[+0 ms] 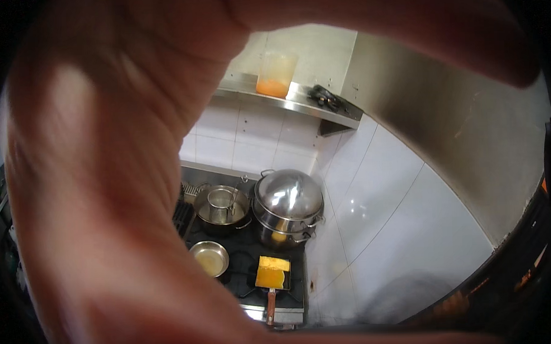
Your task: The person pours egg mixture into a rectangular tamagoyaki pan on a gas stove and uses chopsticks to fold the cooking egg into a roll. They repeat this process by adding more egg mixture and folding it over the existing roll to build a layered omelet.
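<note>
My left hand (pixel 100 196) is very close to the view and blurred, covering the left side. One finger stretches across the top, and part of the hand runs along the lower edge, with a wide gap between them. No object shows in it. Through that gap, on the black stove, a rectangular omelette pan (pixel 271 301) with a wooden handle holds yellow egg (pixel 271 277), folded thicker at the far end. Left of it stands a small round steel pan (pixel 222 249) with pale yellowish liquid. My right hand is out of view.
Behind are a wide pot (pixel 243 218) with a strainer (pixel 220 199) in it and a large steamer pot (pixel 288 196) under a domed lid. On the wall shelf (pixel 294 106) stand a plastic container (pixel 275 81) with orange contents and a dark object (pixel 324 97). White tiles (pixel 386 210) wall the right side.
</note>
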`<state>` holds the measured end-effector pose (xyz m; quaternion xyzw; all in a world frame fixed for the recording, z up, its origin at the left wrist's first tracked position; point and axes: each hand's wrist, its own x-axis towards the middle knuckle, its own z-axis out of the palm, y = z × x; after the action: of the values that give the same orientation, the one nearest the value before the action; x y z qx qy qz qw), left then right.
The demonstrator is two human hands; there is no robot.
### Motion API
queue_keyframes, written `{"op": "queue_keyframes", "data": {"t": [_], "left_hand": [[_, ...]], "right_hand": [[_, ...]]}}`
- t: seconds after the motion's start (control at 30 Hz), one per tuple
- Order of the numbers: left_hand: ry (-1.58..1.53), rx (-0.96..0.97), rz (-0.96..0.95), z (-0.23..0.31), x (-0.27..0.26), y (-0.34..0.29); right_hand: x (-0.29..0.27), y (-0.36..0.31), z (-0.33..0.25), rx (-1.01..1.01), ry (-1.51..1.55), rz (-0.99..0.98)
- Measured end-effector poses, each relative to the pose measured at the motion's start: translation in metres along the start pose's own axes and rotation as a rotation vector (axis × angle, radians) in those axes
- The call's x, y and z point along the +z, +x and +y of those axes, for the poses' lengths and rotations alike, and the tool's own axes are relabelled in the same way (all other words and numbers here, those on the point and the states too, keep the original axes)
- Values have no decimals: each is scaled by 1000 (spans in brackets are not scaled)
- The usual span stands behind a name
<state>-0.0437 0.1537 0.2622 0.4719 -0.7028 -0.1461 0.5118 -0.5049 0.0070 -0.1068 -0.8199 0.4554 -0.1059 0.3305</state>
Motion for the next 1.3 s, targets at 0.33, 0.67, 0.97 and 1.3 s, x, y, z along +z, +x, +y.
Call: {"op": "queue_keyframes", "data": {"t": [0.33,0.67,0.97,1.3], "left_hand": [[-44,342,50,48,69,47],[-313,643,178,58,156,51],[-450,-1299,-76,-236,291,-173],[-1078,-1202,217,-263,397,-154]], "right_hand": [[-8,-46,89,431,105,-479],[-7,-87,110,235,48,-20],[-6,-103,75,345,32,-225],[-25,-44,-48,154,-67,-169]]}}
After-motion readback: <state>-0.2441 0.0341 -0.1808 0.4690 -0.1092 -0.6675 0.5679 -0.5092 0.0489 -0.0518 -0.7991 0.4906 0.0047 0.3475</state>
